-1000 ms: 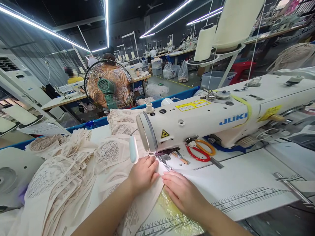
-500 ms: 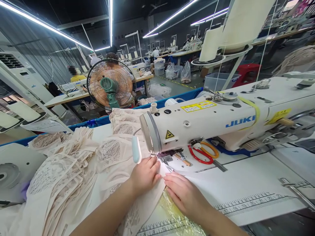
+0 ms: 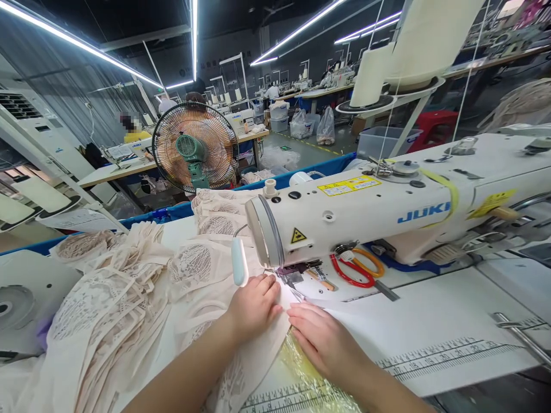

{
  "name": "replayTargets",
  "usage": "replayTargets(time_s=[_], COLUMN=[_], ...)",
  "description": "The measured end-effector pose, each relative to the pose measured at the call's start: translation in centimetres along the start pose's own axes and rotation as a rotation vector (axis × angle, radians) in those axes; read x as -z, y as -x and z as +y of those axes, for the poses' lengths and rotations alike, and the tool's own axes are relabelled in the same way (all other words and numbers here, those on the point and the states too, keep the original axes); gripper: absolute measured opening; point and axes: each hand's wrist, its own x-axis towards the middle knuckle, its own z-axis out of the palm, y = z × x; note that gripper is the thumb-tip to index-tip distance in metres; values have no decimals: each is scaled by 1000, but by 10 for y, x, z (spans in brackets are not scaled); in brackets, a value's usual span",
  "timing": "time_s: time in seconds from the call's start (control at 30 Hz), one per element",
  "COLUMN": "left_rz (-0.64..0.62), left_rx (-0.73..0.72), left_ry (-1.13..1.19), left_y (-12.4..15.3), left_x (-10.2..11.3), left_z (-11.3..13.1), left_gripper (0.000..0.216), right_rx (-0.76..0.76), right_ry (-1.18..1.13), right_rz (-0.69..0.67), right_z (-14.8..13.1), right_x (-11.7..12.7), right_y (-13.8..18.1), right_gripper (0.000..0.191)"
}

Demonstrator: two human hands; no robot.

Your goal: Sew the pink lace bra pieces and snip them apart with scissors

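Hardly anything has moved in the last second: both hands sit on the cloth as before, and only the head view has slid slightly, so the sewing machine [image 3: 387,212] stands a little further right in the frame. From where I stand, the left hand [image 3: 253,307] lies palm down on the cream lace panel [image 3: 241,373], fingers loosely bent and tips pressing the cloth. The right hand [image 3: 325,341] lies flat just beside it, fingers stretched out and nearly touching the left fingertips. Neither hand grips anything. The panel runs long from the near edge of the table [image 3: 430,321] diagonally up and away. Its far end reaches the presser foot [image 3: 287,279], which lies just beyond the fingertips, up and slightly right of them. The left hand is the nearer of the two. A small lamp [image 3: 239,262] hangs close above the left knuckles. Red and orange scissors [image 3: 353,269] lie under the machine's arm, well right of the hands. A heap of lace pieces [image 3: 107,298] spreads to the left, and crinkled yellowish film [image 3: 297,373] shows beneath the right wrist. The needle is too small to make out. The panel's edge under both palms is hidden, and its near end is cut off by the frame.
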Motion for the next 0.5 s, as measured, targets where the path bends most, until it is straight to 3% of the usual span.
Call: replayTargets(time_s=[0.5], left_rz=[18], left_rx=[32], left_ry=[6], left_y=[-5], left_x=[-3], left_z=[-11], left_gripper=[39], right_rx=[-11], right_ry=[48], right_rz=[5], right_z=[2], right_x=[-3], right_y=[1], right_gripper=[27])
